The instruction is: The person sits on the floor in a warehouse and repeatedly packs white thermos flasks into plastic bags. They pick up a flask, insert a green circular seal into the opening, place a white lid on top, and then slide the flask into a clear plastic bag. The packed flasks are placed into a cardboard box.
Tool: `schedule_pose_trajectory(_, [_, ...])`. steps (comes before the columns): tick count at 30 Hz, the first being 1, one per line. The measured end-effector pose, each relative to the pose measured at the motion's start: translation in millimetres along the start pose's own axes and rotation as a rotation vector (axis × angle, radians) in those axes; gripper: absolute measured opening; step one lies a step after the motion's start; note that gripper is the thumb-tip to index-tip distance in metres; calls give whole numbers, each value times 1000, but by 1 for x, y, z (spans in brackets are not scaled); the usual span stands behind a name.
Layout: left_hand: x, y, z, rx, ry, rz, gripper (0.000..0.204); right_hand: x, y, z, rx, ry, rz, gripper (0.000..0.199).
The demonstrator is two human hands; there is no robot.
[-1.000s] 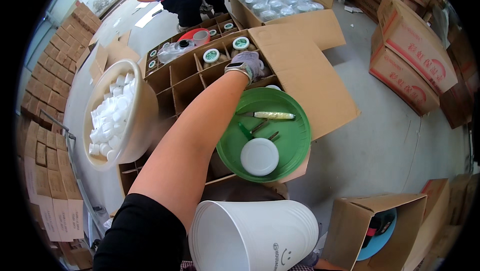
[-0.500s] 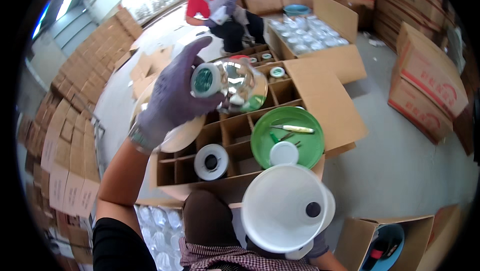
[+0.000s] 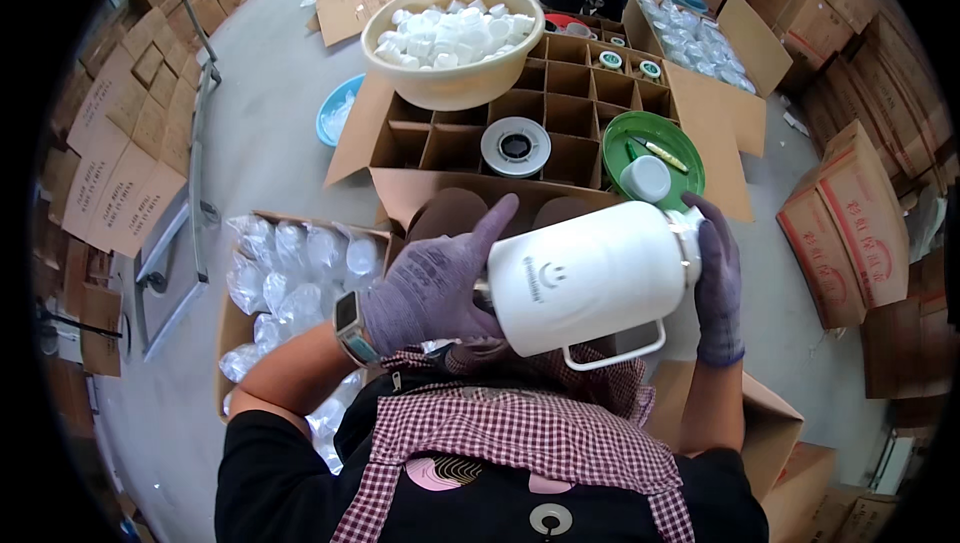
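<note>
A white bucket [image 3: 590,278] with a thin wire handle lies on its side between both hands, held just above the person's checked apron [image 3: 520,433], near the bottom middle of the scene. The left hand [image 3: 430,288], in a grey-purple glove, presses against the bucket's left end with its fingers spread and the index finger pointing up along the wall. The right hand [image 3: 715,288], gloved the same way, cups the right end, its fingers curled over the rim. A watch [image 3: 347,328] sits on the left wrist.

Just beyond the bucket stands an open cardboard box with dividers [image 3: 560,118], its flaps folded outward. One compartment holds a round white and black lid [image 3: 515,146]. A green plate [image 3: 655,148] rests on the box's right side, carrying a small white cap [image 3: 646,179] and a yellowish stick-like item. A large beige basin [image 3: 452,41] full of white caps sits on the far left corner of the box.

To the left, near the person, a carton [image 3: 235,328] is filled with clear plastic-wrapped containers. A blue bowl [image 3: 335,108] lies on the grey floor farther left. Stacks of flat and closed cardboard boxes [image 3: 850,223] line both sides, and another person's dark clothing shows at the far edge.
</note>
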State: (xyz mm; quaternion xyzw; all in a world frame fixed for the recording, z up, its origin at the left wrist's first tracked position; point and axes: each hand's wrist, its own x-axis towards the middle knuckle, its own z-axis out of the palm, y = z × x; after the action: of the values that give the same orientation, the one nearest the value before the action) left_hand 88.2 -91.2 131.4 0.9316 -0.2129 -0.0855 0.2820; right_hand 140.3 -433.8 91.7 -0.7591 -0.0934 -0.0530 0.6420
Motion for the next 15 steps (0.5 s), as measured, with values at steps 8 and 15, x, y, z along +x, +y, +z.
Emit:
schedule_pose_trajectory(8, [-87, -82, 33, 142, -150, -275, 76, 12, 51, 51, -223, -196, 163, 31])
schedule_pose_trajectory(15, [-50, -66, 93, -360, 238, -121, 62, 0, 113, 33, -200, -285, 168, 33])
